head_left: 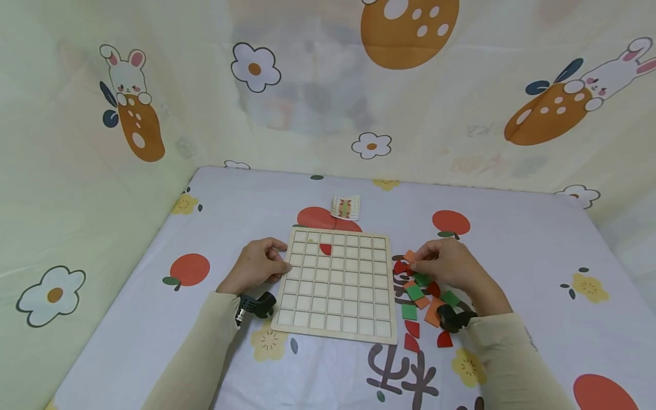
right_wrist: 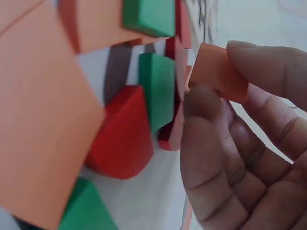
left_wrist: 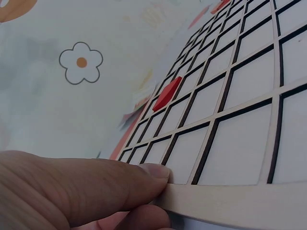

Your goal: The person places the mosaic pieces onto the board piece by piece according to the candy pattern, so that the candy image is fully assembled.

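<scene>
A square wooden grid board [head_left: 335, 275] lies on the table between the hands. My left hand [head_left: 255, 263] holds its left rim; in the left wrist view the thumb [left_wrist: 120, 182] lies against that rim, a curled finger below. One red quarter-circle tile [head_left: 326, 249] sits in a cell of the second row. To the board's right my right hand [head_left: 451, 263] pinches a small orange tile [right_wrist: 211, 67] between thumb and index finger, over a loose pile. Around it lie green tiles [head_left: 409, 311], red quarter-circle tiles [head_left: 412, 328] and orange tiles [head_left: 433, 312].
Behind the board lies a small card [head_left: 345, 208] printed with a coloured pattern on a grid. A patterned cloth [head_left: 205, 336] covers the table. Printed curtains [head_left: 307, 108] stand at the back and sides. Each wrist wears a black camera [head_left: 453, 319].
</scene>
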Demonstrator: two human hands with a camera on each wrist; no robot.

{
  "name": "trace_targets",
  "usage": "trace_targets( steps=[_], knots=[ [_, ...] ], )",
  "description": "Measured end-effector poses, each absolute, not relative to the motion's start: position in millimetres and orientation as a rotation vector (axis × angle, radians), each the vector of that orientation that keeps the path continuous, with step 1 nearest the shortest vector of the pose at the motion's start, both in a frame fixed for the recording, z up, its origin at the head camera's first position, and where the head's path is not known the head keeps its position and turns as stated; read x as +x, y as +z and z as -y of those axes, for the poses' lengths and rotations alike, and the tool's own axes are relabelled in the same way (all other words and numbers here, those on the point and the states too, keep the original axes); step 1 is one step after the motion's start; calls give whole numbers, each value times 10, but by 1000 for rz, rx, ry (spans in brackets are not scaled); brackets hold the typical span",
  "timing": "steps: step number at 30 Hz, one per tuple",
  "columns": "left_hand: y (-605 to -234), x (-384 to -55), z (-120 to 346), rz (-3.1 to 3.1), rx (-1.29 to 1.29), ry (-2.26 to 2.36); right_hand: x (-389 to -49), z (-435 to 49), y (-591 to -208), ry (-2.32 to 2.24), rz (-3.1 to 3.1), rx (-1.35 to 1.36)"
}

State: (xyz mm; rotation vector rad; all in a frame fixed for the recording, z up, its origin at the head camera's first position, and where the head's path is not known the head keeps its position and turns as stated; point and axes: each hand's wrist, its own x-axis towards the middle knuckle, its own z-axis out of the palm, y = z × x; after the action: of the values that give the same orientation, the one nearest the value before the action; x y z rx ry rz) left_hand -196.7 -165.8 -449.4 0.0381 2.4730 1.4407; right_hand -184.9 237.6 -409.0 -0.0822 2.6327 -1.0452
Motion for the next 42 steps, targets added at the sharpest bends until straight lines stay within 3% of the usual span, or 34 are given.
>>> trace_targets(
  steps=[11, 32, 42],
  knots=[
    [-4496, -1961, 1666, -2480, 45, 1436, -1909, -2390, -4143, -1518, -2340, -49],
    [-4481, -1956, 1650, -2478, 49, 1440, -2033, -2188, -4186, -1023, -2662, -47],
    [-4490, -1961, 1650, -2473, 43, 1446, -2053, -2035, -4100, -1106, -2644, -16]
  ],
)
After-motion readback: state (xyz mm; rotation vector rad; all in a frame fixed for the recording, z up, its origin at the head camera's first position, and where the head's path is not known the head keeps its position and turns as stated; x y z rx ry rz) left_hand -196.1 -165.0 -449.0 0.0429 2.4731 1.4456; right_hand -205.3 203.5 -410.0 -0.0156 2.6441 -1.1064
